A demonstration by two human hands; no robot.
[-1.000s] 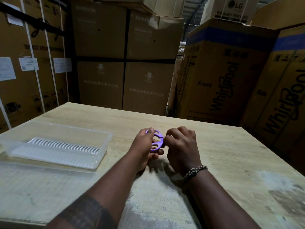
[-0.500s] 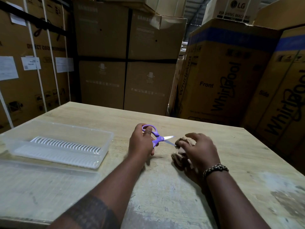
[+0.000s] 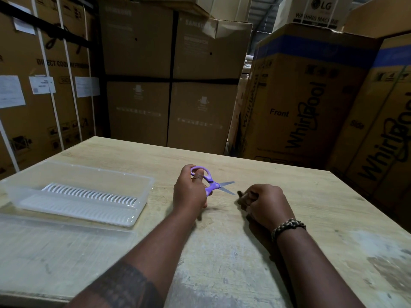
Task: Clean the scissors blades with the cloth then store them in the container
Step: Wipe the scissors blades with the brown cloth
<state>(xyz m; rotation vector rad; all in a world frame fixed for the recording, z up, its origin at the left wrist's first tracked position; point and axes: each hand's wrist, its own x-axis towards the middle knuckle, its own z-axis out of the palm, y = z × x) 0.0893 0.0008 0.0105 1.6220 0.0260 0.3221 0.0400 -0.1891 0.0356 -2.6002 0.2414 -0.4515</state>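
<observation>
Scissors (image 3: 212,185): blades parted, handles gripped in my left hand (image 3: 189,192) over the table. Cloth (image 3: 241,197): bunched in my curled right hand (image 3: 264,203), just beside the blade tips. Container (image 3: 89,174): open, at left, without scissors. Wiping seemingly unfinished; storing not yet done.

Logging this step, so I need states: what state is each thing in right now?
Scissors: blades open, handles held by left hand.
Cloth: bunched in right hand, near blade tips.
Container: open, holding only its slatted insert.
Lid: off, lying flat on table.
</observation>
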